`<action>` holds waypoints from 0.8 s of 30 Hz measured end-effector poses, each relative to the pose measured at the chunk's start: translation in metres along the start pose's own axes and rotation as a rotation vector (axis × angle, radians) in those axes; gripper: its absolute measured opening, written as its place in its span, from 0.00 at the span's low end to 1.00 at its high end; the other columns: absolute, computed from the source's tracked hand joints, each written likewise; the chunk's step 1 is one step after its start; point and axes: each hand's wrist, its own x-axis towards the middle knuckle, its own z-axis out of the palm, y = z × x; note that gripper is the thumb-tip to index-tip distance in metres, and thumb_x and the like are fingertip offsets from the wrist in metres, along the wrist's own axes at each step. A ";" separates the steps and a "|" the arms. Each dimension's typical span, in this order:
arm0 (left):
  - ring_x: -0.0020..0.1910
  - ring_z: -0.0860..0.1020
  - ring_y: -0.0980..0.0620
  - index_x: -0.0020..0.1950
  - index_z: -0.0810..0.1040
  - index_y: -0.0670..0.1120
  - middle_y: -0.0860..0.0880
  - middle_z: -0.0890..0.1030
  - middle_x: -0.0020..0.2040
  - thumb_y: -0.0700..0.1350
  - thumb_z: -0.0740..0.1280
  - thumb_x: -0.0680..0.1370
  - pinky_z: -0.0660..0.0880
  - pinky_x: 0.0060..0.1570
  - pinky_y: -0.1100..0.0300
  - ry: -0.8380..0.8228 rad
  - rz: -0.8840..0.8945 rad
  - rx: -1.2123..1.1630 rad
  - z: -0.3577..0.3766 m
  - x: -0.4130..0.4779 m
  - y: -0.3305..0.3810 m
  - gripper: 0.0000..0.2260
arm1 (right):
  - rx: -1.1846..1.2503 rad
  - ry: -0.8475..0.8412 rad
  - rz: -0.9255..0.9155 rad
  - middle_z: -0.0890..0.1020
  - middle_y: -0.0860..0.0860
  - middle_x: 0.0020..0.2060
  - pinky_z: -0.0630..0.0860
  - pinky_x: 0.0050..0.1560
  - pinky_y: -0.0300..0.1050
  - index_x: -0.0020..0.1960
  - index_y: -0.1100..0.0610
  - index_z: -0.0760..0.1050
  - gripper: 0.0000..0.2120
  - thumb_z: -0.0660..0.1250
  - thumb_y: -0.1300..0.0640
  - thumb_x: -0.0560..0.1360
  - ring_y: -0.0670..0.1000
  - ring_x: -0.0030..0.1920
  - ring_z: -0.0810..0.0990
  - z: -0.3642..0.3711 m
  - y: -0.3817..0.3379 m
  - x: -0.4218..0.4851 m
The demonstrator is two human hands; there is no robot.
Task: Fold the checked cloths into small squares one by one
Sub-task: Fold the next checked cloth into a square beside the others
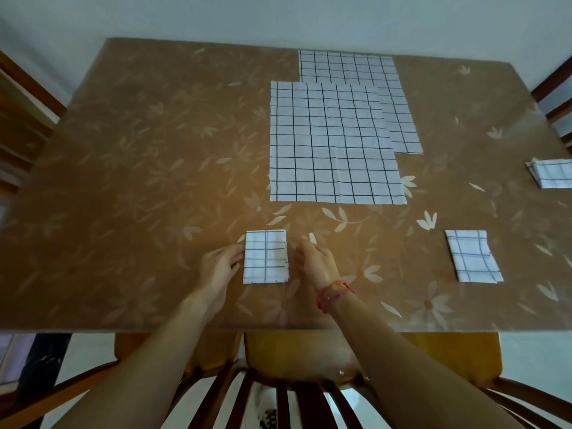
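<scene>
The folded cloth (266, 257) lay close to the near edge of the worktop (139, 181), between both hands. The left hand (221, 264) had its fingers extended at the cloth's left edge, and the right hand (315, 263) was loosely spread just beside its right edge; neither gripped it. Thin, limp and light, the cloth would probably spring open, so it was best pinched through all layers at an edge. An unfolded cloth (334, 144) lay farther back.

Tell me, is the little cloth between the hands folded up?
Folded. The little cloth is a small rectangle, layered edges showing along its right side.
</scene>
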 end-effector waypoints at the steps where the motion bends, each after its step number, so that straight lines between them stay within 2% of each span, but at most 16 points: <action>1: 0.60 0.76 0.48 0.63 0.76 0.37 0.43 0.79 0.59 0.38 0.59 0.82 0.71 0.63 0.55 -0.002 -0.003 0.005 0.000 0.001 -0.001 0.13 | 0.000 -0.002 0.001 0.84 0.48 0.48 0.73 0.63 0.55 0.44 0.50 0.81 0.15 0.59 0.43 0.78 0.52 0.55 0.80 0.000 0.001 0.001; 5: 0.58 0.77 0.49 0.61 0.77 0.38 0.44 0.80 0.56 0.38 0.60 0.82 0.72 0.60 0.56 -0.007 -0.010 -0.015 0.002 0.003 -0.003 0.11 | 0.005 -0.017 -0.004 0.86 0.50 0.47 0.75 0.61 0.58 0.45 0.52 0.84 0.19 0.58 0.43 0.77 0.53 0.53 0.82 0.004 0.001 0.001; 10: 0.57 0.78 0.50 0.58 0.78 0.41 0.47 0.81 0.54 0.40 0.61 0.81 0.72 0.61 0.55 -0.003 -0.013 -0.028 0.001 0.001 -0.005 0.09 | 0.013 -0.021 0.000 0.85 0.56 0.48 0.75 0.60 0.61 0.49 0.63 0.81 0.26 0.59 0.40 0.73 0.56 0.53 0.82 0.011 -0.005 0.001; 12: 0.56 0.78 0.51 0.54 0.79 0.43 0.48 0.81 0.53 0.40 0.61 0.81 0.72 0.60 0.56 -0.012 -0.011 -0.031 0.002 0.000 -0.005 0.08 | 0.013 -0.022 0.002 0.85 0.56 0.47 0.75 0.60 0.60 0.48 0.62 0.81 0.27 0.59 0.39 0.72 0.57 0.53 0.82 0.012 -0.008 0.002; 16: 0.55 0.78 0.52 0.50 0.79 0.46 0.48 0.82 0.53 0.40 0.61 0.81 0.73 0.60 0.57 -0.016 -0.002 -0.036 0.002 0.000 -0.004 0.08 | 0.019 -0.022 0.004 0.85 0.55 0.46 0.76 0.60 0.60 0.42 0.58 0.82 0.31 0.58 0.32 0.62 0.56 0.53 0.82 0.015 -0.010 0.008; 18: 0.56 0.78 0.52 0.51 0.79 0.46 0.47 0.81 0.54 0.40 0.61 0.81 0.73 0.60 0.57 -0.014 0.005 -0.033 0.001 0.002 -0.004 0.08 | 0.029 -0.012 0.012 0.85 0.56 0.47 0.75 0.59 0.62 0.44 0.61 0.80 0.32 0.59 0.33 0.64 0.58 0.53 0.82 0.015 -0.008 0.007; 19: 0.56 0.78 0.51 0.52 0.79 0.44 0.46 0.81 0.55 0.40 0.61 0.81 0.73 0.61 0.56 -0.013 0.007 -0.036 0.001 0.003 -0.004 0.07 | 0.033 -0.012 0.013 0.85 0.56 0.47 0.75 0.60 0.61 0.43 0.61 0.81 0.29 0.59 0.35 0.67 0.58 0.53 0.82 0.016 -0.009 0.004; 21: 0.57 0.78 0.50 0.56 0.79 0.41 0.45 0.81 0.55 0.40 0.62 0.81 0.73 0.61 0.55 -0.010 0.004 -0.039 0.001 0.005 -0.004 0.08 | 0.044 -0.012 0.015 0.85 0.54 0.46 0.75 0.60 0.60 0.38 0.55 0.82 0.21 0.60 0.41 0.75 0.56 0.53 0.82 0.016 -0.007 0.001; 24: 0.57 0.78 0.50 0.59 0.78 0.39 0.45 0.81 0.55 0.39 0.62 0.81 0.73 0.61 0.55 -0.009 -0.004 -0.044 0.000 0.005 -0.004 0.10 | 0.092 -0.011 0.029 0.85 0.53 0.47 0.75 0.61 0.59 0.37 0.53 0.80 0.18 0.60 0.45 0.78 0.56 0.55 0.82 0.016 -0.003 0.004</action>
